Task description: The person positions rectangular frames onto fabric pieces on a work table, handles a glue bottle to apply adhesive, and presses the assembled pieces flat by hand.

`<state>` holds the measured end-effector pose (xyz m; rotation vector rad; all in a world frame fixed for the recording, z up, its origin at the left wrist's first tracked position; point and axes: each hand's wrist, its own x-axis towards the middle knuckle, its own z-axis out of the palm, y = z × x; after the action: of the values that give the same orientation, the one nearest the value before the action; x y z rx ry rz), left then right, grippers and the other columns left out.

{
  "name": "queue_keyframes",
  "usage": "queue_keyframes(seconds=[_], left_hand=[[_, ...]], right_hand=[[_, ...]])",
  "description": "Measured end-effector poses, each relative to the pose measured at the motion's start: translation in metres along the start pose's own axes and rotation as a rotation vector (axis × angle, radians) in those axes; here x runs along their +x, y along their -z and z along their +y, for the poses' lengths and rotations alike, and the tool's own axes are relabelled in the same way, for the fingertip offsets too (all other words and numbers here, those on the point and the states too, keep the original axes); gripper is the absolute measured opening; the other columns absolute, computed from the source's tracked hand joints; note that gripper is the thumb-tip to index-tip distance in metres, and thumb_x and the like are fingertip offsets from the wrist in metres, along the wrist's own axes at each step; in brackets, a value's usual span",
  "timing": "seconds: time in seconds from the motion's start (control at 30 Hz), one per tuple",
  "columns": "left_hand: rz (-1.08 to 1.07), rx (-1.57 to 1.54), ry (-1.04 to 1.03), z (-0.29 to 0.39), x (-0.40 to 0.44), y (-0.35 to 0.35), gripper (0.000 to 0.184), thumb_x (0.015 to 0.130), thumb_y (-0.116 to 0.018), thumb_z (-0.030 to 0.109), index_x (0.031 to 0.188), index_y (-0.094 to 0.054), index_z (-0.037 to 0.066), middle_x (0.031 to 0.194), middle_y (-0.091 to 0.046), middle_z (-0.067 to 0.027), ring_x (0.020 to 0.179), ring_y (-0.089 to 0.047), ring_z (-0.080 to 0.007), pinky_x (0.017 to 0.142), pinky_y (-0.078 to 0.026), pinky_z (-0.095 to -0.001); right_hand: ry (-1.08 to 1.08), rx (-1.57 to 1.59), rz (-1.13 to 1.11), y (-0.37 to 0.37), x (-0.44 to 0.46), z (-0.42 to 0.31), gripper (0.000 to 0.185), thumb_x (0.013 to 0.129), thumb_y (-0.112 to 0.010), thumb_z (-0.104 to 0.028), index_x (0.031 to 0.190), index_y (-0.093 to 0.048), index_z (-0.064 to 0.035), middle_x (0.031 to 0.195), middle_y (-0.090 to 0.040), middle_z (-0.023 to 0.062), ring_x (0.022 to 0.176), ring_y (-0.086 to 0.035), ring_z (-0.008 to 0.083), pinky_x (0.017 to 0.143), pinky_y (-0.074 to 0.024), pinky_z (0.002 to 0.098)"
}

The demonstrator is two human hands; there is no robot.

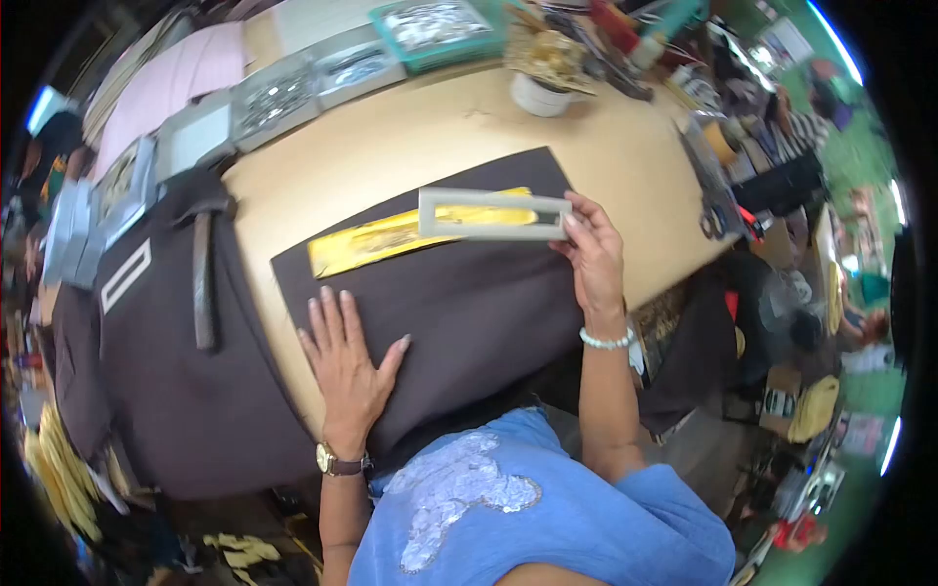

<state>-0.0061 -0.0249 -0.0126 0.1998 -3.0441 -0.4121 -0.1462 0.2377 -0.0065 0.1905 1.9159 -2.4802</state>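
My right hand (593,249) pinches the right end of a pale rectangular frame (489,232) with a long slot. The frame is held over a yellow strip (371,244), part of which shows through the slot. Beneath the strip lies a dark brown fabric piece (469,303) on the tan tabletop. My left hand (344,359) rests flat on the fabric's left part, fingers spread, just below the strip's left end.
At the left, a hammer (203,283) and a white rectangular outline (127,277) lie on more dark fabric (195,410). Trays of small parts (276,96) line the back edge. A white pot (539,96) stands at the back; scissors (718,217) lie right.
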Motion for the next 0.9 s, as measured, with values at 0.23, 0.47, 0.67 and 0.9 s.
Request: queue_keyframes(seconds=[0.23,0.47,0.67,0.9], left_hand=[[-0.021,0.000,0.033,0.000,-0.013,-0.005,0.084,0.080,-0.060,0.048,0.139,-0.027,-0.003,0.147,-0.020,-0.0235,0.136,-0.017,-0.0397,0.108,-0.013,-0.0566],[-0.015,-0.037,0.035,-0.002,-0.013,-0.004,0.085,0.079,-0.061,0.049,0.140,-0.028,-0.001,0.147,-0.021,-0.0229,0.137,-0.017,-0.0392,0.107,-0.013,-0.0568],[0.028,-0.043,0.032,0.000,-0.004,0.016,0.073,0.078,-0.063,0.048,0.128,-0.045,-0.002,0.135,-0.039,-0.0226,0.127,-0.033,-0.0384,0.104,-0.023,-0.0541],[0.348,-0.073,0.037,-0.011,0.036,0.024,0.044,0.072,-0.072,0.018,0.108,-0.056,-0.001,0.107,-0.055,-0.0176,0.107,-0.050,-0.0345,0.092,-0.039,-0.0421]], right_hand=[[0.155,-0.755,-0.139,-0.019,-0.020,0.001,0.024,0.081,-0.063,-0.007,0.104,-0.061,0.0014,0.099,-0.062,0.0088,0.083,-0.060,0.0155,0.073,-0.0483,0.0264],[0.669,-1.147,-0.486,-0.054,0.016,0.004,0.037,0.072,-0.071,-0.016,0.106,-0.061,-0.0037,0.111,-0.059,0.0112,0.108,-0.052,0.0304,0.095,-0.0401,0.0407],[0.739,-1.224,-0.717,-0.062,0.043,0.008,0.040,0.073,-0.070,-0.015,0.110,-0.060,-0.0058,0.117,-0.057,0.0096,0.113,-0.049,0.0287,0.098,-0.0378,0.0409],[0.600,-1.151,-0.198,-0.051,0.027,0.002,0.041,0.080,-0.063,-0.010,0.119,-0.053,-0.0007,0.122,-0.052,0.0167,0.115,-0.047,0.0335,0.098,-0.0374,0.0412]])
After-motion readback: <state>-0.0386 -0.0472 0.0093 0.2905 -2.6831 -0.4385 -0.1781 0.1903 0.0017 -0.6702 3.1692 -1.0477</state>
